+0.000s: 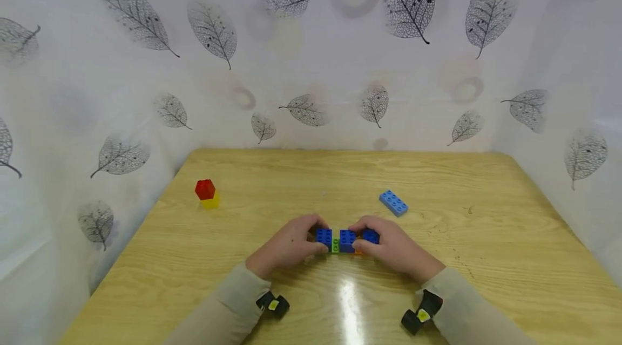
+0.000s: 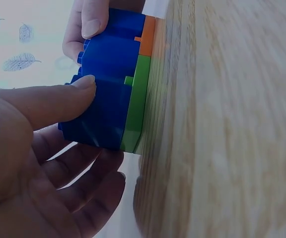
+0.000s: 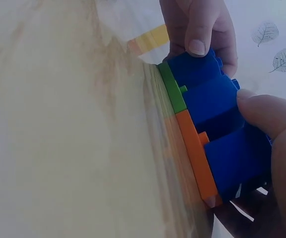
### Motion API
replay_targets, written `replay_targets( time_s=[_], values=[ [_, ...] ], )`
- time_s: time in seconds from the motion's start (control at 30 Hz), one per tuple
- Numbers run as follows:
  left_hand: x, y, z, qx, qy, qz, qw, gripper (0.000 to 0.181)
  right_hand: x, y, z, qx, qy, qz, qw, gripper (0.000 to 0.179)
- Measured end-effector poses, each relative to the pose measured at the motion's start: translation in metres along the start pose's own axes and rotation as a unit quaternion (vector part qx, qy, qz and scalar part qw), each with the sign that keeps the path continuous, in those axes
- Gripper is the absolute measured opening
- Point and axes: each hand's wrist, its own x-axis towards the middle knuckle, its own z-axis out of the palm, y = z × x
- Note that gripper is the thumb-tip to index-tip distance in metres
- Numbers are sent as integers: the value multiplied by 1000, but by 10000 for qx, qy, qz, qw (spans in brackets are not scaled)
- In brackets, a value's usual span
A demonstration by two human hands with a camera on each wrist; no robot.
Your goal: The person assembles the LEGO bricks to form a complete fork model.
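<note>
Near the middle of the table, three dark blue toy bricks stand in a row with small gaps between them: a left one (image 1: 324,237), a middle one (image 1: 347,241) and a right one (image 1: 371,235). Under them lie a thin green brick (image 2: 137,106) and a thin orange brick (image 3: 196,153), end to end. My left hand (image 1: 295,241) pinches the left blue brick between thumb and fingers. From the other side my right hand (image 1: 392,243) holds the row around its right part, partly hiding the right blue brick and the orange one.
A light blue brick (image 1: 393,203) lies flat behind my right hand. Toward the back left, a red brick (image 1: 205,189) sits with a yellow brick (image 1: 211,202) under it. The wooden table (image 1: 510,242) meets a leaf-patterned white curtain (image 1: 311,75) at its back and sides.
</note>
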Motion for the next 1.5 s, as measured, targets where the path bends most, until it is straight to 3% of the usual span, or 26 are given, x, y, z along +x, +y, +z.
replay_targets(
  time_s=[0.57, 0.93, 1.27, 1.5],
  values=[
    [1, -10, -1, -54, -151, 127, 9998, 35, -2, 3, -2, 158, 79, 83, 9998, 32],
    [1, -14, -1, 120, -170, 292, 9994, 39, -4, 11, -19, -98, 878, 408, 9953, 27],
    [2, -16, -2, 185, -196, 379, 9989, 41, -5, 26, -42, -417, 1877, 771, 9783, 34],
    [-1, -15, -2, 310, -172, 301, 9989, 42, -9, 38, -54, -436, 1803, 1268, 9744, 46]
  ],
)
